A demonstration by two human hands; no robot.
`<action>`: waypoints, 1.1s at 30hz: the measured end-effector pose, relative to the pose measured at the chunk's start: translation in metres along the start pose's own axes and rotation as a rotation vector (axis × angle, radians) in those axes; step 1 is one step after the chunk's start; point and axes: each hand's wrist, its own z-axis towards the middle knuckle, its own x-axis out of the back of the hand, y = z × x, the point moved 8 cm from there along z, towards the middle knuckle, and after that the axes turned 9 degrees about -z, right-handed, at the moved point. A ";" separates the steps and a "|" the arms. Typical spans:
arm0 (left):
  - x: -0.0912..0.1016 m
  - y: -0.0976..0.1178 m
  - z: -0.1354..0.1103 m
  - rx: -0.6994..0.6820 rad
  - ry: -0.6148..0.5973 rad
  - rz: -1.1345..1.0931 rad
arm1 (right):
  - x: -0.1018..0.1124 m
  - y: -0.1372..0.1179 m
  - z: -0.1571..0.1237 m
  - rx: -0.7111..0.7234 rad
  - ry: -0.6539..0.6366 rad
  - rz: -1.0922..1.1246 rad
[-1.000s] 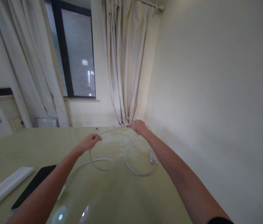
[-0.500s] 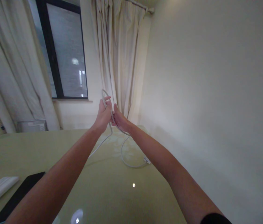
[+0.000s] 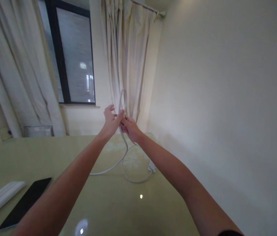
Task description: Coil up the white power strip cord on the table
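1. The white cord is up in your hands near the middle of the frame. One loop stands above them, in front of the curtain. The rest hangs to the green surface and lies there in curves.

2. Your right hand has its fingers closed, pinching the cord just beside your other hand.

3. Your left hand has its thumb against the cord, and some fingers are spread toward the upper left. I can't tell how hard they press.

4. The cord looks light and bendy, but a bit springy. The loop stands up by itself, so it may pop open if you let go.

5. Its skin looks smooth, so it could slide. Pinch it where the strands meet, low on the loop, with thumb and fingers.

6. Bend it in round curves. A sharp fold could hurt it.

7. The white end piece, right of the middle, looks hard and likely heavier than the cord. Hold its body, and don't tug the cord there.

8. A flat black slab and a white bar lie at lower left, well apart from the loop.
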 end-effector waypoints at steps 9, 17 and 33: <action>-0.062 -0.128 -0.197 0.470 -0.649 -0.145 | 0.061 0.001 0.001 -0.082 0.361 -0.087; -0.044 -0.131 -0.193 0.405 -0.491 -0.054 | 0.132 0.057 -0.063 -0.339 0.464 -0.107; -0.137 -0.116 -0.189 0.400 -0.585 -0.357 | 0.135 0.059 -0.005 -0.153 0.699 -0.017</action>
